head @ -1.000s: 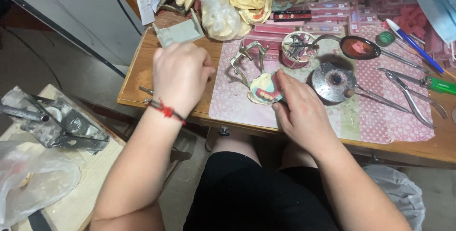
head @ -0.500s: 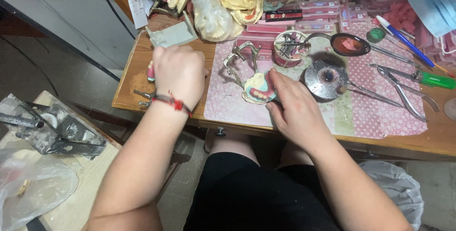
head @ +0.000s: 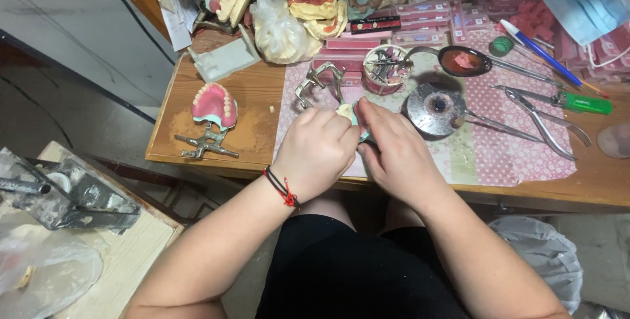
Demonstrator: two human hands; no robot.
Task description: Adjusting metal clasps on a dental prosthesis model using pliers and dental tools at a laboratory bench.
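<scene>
Both hands meet at the desk's near edge over a small pale-green cast — left hand curled over it from the left, right hand pinching its right side, equally near — while a pink, glossy denture on a metal articulator sits well left on bare wood.

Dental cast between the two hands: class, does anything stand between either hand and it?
Nothing visible does. The left hand and right hand both close directly on the pale dental cast, above the pink patterned mat.
</scene>
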